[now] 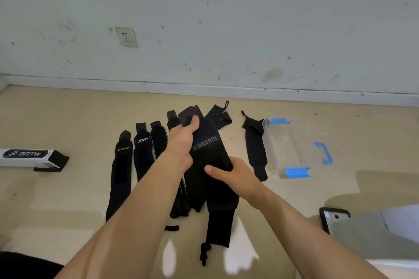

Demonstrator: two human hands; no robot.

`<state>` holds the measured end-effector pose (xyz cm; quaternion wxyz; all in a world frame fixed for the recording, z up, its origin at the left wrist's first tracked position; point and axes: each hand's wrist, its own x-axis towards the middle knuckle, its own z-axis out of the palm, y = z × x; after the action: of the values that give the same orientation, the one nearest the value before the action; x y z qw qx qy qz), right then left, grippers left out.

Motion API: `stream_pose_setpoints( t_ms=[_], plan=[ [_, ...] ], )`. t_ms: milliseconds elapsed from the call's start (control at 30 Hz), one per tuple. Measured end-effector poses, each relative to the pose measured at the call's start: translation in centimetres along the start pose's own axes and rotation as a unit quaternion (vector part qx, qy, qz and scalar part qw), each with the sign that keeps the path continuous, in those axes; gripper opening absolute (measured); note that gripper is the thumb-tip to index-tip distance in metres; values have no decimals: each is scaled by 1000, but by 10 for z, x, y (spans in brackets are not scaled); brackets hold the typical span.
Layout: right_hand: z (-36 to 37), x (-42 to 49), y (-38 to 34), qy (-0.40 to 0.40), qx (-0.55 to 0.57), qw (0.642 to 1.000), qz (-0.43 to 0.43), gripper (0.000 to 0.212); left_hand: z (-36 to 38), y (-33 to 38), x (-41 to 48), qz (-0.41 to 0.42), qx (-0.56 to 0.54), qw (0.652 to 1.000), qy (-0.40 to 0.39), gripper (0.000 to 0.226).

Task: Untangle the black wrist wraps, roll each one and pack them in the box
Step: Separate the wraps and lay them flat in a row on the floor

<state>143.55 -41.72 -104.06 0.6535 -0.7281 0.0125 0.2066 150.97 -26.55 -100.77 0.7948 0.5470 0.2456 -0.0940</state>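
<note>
Both hands hold one black wrist wrap (207, 149) printed BOKEERSI above the floor. My left hand (181, 142) grips its upper end, thumb over the top edge. My right hand (229, 172) pinches its lower middle, and the tail with a thumb loop hangs down toward me. Several other black wraps lie flat in a row on the beige floor: one marked XUETING (120, 172), one marked XTEP (142, 154), more behind my left hand. A single wrap (255, 147) lies beside the clear plastic box (269, 149) with blue clips, which stands open at the right.
A white and black BRTW carton (29, 157) lies on the floor at the left. A phone (333, 217) lies face-up at the lower right next to a grey surface. The wall with a socket (126, 36) runs behind the wraps.
</note>
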Motion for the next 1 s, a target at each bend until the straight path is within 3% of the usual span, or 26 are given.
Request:
stream_pose_setpoints(
  t_ms=[400,500,633,733,800,867,933,1000],
  plan=[
    [-39,12,123,-75,-27,975,208,40,1,-28,120,23,30,999,28,26],
    [-50,26,150,-60,-8,966,250,30,3,-25,164,44,40,998,34,30],
    [-53,78,159,15,23,972,235,18,12,-19,228,84,67,994,32,30],
    [-52,149,161,41,4,979,199,25,12,-10,277,123,102,984,72,53],
    [-50,193,165,53,-55,977,200,33,2,-19,296,112,210,958,161,73],
    [-47,222,170,46,-122,967,218,43,-14,-52,293,105,346,909,208,67],
    [-47,231,174,36,-182,955,229,54,-30,-104,272,132,505,840,152,51],
    [-50,225,178,18,-235,946,222,62,-37,-152,250,175,639,747,55,50]
  ],
)
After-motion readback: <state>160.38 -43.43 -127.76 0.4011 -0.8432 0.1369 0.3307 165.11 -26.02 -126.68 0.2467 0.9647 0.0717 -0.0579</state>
